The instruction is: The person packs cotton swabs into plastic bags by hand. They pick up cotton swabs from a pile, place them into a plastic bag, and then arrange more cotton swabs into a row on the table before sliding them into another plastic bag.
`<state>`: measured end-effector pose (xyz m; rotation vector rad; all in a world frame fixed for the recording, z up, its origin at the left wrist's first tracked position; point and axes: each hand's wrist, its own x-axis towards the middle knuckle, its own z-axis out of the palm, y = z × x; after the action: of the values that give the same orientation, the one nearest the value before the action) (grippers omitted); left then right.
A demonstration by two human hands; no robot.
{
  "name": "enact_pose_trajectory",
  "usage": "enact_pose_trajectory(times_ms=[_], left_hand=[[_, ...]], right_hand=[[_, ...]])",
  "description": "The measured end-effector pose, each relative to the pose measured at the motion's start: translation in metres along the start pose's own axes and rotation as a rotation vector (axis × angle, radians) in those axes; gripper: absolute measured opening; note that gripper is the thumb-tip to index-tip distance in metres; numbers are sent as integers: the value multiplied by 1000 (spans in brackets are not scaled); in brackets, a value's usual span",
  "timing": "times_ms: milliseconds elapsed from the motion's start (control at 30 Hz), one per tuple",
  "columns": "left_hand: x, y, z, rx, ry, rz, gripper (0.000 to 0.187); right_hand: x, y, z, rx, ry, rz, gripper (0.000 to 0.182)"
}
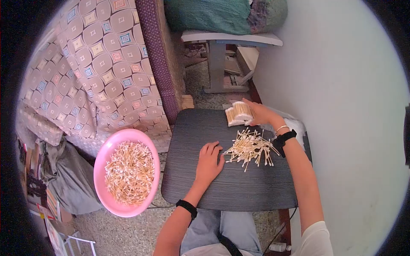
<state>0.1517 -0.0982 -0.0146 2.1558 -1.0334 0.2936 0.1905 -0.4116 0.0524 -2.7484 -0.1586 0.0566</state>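
Observation:
Loose cotton swabs (252, 147) lie in a pile on the dark table (183, 170). Beyond the pile, at the table's far edge, sit packed bundles of cotton swabs (239, 113). My right hand (259, 114) is against the right side of these bundles, its fingers curved round them. To the left of the loose pile, my left hand (209, 161) rests on the table with its fingers spread and nothing in it. A pink basin (99, 170) full of loose swabs stands left of the table.
A patterned cloth (106, 55) covers a bed at the upper left. A small stand (217, 64) carrying a green bundle (209, 15) is beyond the table. The pale wall (341, 106) runs along the right. Clear plastic (294, 124) lies by the table's right edge.

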Motion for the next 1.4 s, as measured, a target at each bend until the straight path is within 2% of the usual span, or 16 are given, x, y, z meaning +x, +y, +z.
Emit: enact_pose_trajectory(times_ms=[67,167,267,367,467,667,867,967,1067,1167,1267,1400], left_hand=[[0,-1,1,4,2,1,26],[-1,-1,3,13,3,-2,26],[0,-1,3,20,2,-10,27],[0,0,2,21,12,-9,27],[-1,0,1,35,8,-12,27],[0,0,2,32,-17,-23,27],[0,1,1,39,-9,-22,27],[0,0,1,41,-5,-17,27],[-1,-1,2,35,0,-12,28],[0,-1,2,35,8,-13,28],[0,1,2,45,10,-8,28],[1,1,1,40,-4,-25,27]], right_hand=[[-3,-5,1,28,47,-37,119],[0,-9,-2,-18,5,54,120],[12,-7,1,-47,26,-153,120],[21,-11,6,-68,18,-227,121],[19,-27,-3,-166,-153,-36,115],[13,-13,5,-54,-65,0,101],[5,-19,9,-57,-1,-5,98],[12,-8,19,9,139,-118,95],[7,-17,4,-72,93,-49,96],[6,-16,1,-21,144,-27,98],[5,-17,2,-10,69,-98,101],[5,-31,4,-139,109,-106,103]])
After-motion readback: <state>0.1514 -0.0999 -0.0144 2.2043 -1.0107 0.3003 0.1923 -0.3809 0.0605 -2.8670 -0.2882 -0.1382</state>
